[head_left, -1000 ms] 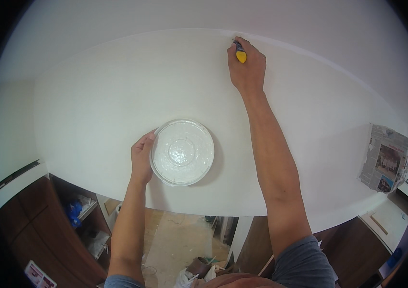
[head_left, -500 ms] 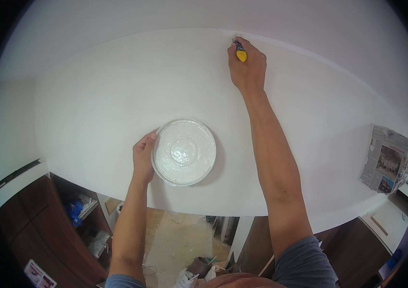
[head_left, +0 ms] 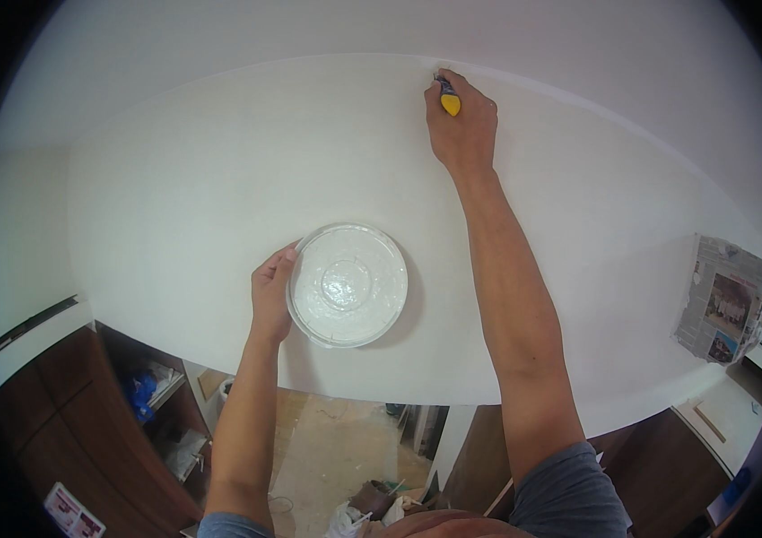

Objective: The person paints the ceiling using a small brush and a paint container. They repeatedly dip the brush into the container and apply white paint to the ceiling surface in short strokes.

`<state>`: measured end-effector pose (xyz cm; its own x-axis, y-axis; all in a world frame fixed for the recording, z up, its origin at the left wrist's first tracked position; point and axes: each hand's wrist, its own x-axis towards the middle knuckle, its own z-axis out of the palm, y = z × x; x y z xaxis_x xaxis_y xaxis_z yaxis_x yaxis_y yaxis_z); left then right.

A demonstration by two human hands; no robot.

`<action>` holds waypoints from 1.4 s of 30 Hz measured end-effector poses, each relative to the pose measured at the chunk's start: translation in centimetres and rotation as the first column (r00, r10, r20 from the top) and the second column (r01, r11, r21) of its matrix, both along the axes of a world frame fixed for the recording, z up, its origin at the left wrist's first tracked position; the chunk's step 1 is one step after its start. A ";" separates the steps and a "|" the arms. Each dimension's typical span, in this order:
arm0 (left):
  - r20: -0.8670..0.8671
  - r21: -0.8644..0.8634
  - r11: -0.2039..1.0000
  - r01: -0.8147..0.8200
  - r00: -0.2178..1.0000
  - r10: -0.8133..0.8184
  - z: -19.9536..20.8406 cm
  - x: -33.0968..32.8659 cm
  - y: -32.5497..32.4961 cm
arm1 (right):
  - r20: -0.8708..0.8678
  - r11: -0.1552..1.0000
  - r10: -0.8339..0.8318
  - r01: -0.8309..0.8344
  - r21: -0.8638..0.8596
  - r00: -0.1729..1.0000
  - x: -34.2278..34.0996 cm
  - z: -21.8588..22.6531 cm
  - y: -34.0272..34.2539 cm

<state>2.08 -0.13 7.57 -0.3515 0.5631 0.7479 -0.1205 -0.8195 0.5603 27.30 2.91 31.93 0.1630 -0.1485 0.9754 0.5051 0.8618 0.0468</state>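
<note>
My right hand (head_left: 463, 121) is raised to the seam where the white wall (head_left: 174, 206) meets the ceiling (head_left: 336, 27). Its fingers are closed round a small tool with a yellow-and-dark handle (head_left: 450, 100); the working end is mostly hidden by the hand. Lower down and to the left, my left hand (head_left: 271, 291) pinches the left rim of a round lid (head_left: 348, 285). Wet, shiny white paint coats the lid's face, which is turned toward me. The lid casts a shadow on the wall behind it.
Newspaper (head_left: 723, 300) covers something on the wall at the right. Dark wooden cabinets (head_left: 58, 403) stand at the lower left, beside open shelves with a blue bag (head_left: 140, 394). Below lies a floor covering (head_left: 336, 457), with a brown pot (head_left: 374, 496) and white bags near me.
The lid and my left hand have shifted very slightly to the right. My right hand with the tool stays at the same spot on the seam.
</note>
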 end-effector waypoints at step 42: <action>-0.010 0.004 1.000 0.006 1.000 -0.006 0.0 0.1 0.1 | 0.038 1.000 -0.001 0.001 -0.012 0.999 -1.1 0.2 -0.3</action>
<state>2.21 -0.06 7.61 -0.3405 0.5623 0.7536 -0.1193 -0.8208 0.5586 26.20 2.64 32.09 0.1259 -0.1371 0.9825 0.5040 0.8619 0.0557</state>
